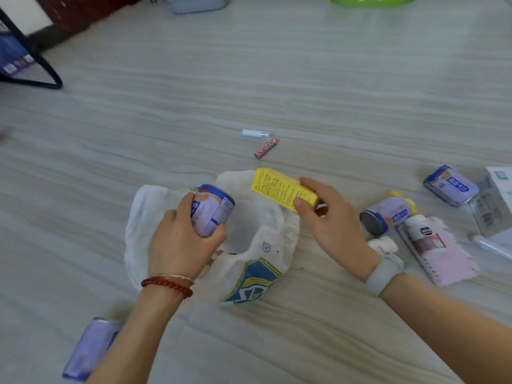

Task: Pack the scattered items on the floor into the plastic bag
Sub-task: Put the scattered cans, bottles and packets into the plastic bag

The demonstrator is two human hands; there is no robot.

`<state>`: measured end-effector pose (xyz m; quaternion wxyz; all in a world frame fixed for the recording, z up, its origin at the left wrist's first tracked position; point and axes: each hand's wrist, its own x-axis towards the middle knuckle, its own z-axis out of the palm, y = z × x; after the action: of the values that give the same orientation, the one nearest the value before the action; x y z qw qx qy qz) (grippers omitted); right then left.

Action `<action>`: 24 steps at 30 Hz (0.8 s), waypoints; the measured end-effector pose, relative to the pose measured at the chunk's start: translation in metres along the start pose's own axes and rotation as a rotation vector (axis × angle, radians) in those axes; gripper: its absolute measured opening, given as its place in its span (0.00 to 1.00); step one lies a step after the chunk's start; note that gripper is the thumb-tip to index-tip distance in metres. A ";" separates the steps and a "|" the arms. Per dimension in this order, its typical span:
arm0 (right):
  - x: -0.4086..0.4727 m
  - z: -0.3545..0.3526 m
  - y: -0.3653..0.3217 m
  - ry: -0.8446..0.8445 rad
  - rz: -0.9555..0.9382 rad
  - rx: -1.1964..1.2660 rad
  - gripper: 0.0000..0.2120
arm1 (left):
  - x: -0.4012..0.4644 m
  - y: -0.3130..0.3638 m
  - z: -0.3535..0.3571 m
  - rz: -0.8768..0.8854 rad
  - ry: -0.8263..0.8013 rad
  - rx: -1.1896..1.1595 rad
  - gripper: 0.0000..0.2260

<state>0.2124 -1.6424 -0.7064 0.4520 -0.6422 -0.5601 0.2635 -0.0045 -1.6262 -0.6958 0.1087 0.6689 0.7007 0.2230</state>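
Floor, left to right, as I see it: purple pouch (88, 349) lying by my left forearm; my left hand (181, 239), fingers curled round a purple can (212, 210), held over the white plastic bag (257, 245) spread on the floor; my right hand (331, 220), thumb and fingers pinching a yellow box (279, 189) above the bag's far edge; two more cans (386, 214) (450, 185) and a pink notebook (443, 256) lying right of it.

Soft even daylight, faint shadows; blurred, warped edges
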 end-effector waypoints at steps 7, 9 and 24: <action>-0.007 0.083 -0.032 -0.317 -0.229 -0.341 0.22 | -0.009 -0.057 0.019 0.012 0.006 0.463 0.26; -0.005 0.101 -0.033 -0.382 -0.232 -0.438 0.22 | -0.008 -0.060 0.027 -0.024 -0.036 0.433 0.26; 0.010 0.086 0.020 -0.504 -0.240 -0.869 0.24 | -0.010 -0.067 0.055 0.077 0.048 0.323 0.25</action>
<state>0.1518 -1.6080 -0.7607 0.0216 -0.6186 -0.7791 0.0995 -0.0383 -1.6269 -0.7763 -0.0254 0.6986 0.7036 0.1275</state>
